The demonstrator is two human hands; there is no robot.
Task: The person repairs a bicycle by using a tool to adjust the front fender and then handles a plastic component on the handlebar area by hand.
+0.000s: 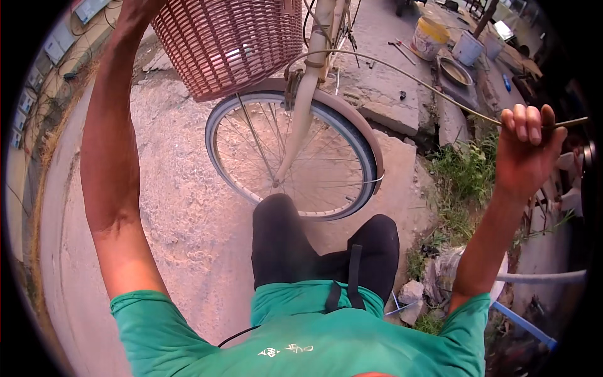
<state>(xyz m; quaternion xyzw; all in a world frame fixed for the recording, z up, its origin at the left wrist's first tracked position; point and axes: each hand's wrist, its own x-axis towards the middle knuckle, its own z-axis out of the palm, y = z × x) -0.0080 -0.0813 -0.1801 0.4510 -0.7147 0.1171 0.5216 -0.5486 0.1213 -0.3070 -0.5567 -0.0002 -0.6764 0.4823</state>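
Note:
Pinched in the curled fingers of my right hand (527, 141) is a thin brownish cable (433, 88), its end sticking out past the hand. From there it arcs left to the bicycle's front fork (306, 103). My left arm (110, 138) reaches up beside the brown woven basket (229, 47); the left hand (139, 6) is cut off at the top edge, so its fingers are hidden. Below the basket stands the front wheel (239, 173), with spokes, a dark tyre and a brown mudguard (352, 116). The wheel's lower side is close to my knees.
On the right, a yellow-and-white bucket (430, 39), a white bucket (468, 47) and a round pan (455, 71) stand on the concrete. Broken slab edges (392, 113) and grass (468, 169) lie nearer. A blue strap or bar (524, 323) crosses the lower right.

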